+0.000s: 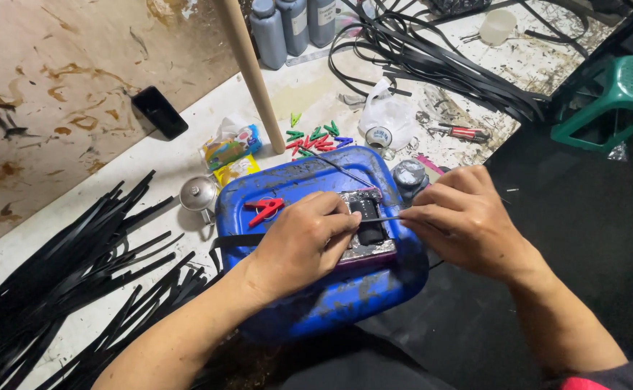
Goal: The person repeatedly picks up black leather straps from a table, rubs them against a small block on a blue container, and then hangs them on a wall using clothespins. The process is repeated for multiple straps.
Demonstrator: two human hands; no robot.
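**Both hands on a thin strip over a blue jerrycan**

Surface: a stained white worktable (165, 155), spattered and littered, backed by a blotched brown wall (56, 87). Dark floor on the right, with a green plastic stool (623, 94) at the table's far right corner.

A blue jerrycan (309, 238) lies on its side at the table's near edge. A small dark block (367, 220) sits on a grey plate on top of it; a red clothespin (264, 209) lies just left.

Left hand (302, 242): fingers curled, closed down on the can top, fingertips pressing by the block. Right hand (461, 220): closed, pinching the end of a thin black strip (381, 218). The strip runs left–right across the block, long axis roughly parallel to the near edge, its held end pointing right.

Around: black strips heaped (63, 289) along the left edge and a looped bundle (432, 61) at the far edge; grey bottles (291, 25); coloured clothespins (316, 139); a black phone (159, 112); a wooden pole (251, 72) standing upright.
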